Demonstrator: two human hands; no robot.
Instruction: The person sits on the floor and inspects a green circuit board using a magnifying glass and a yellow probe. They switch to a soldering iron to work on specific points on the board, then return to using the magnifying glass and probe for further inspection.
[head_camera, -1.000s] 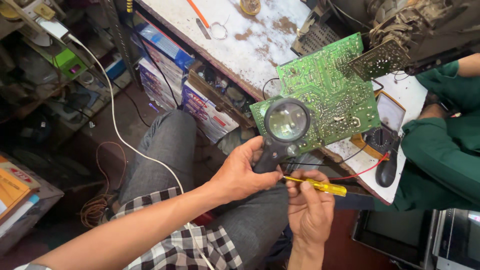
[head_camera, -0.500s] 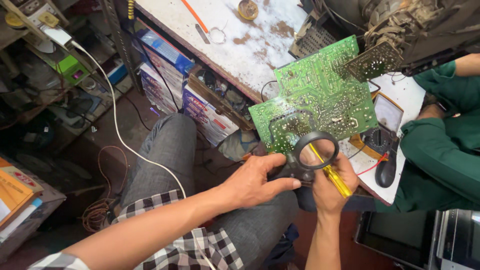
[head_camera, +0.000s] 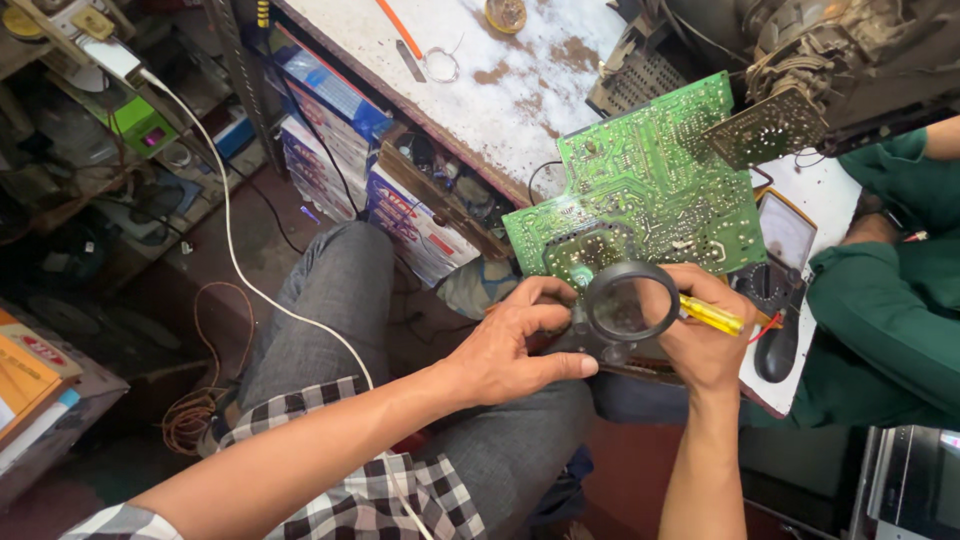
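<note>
A green circuit board leans over the edge of a white, stained workbench, solder side up. My left hand grips the black handle of a round magnifying glass, held over the board's near edge. My right hand sits just right of the lens, fingers against its rim, and holds a yellow-handled screwdriver that points toward the lens. The screwdriver's tip is hidden behind the lens.
A multimeter and a black probe-like object lie right of the board. Another person in green clothes sits at the right. Coloured boxes stack under the bench. A white cable crosses my grey-trousered lap.
The magnifying glass has come down from the board's middle to its near edge. My right hand has risen with the screwdriver to meet the lens.
</note>
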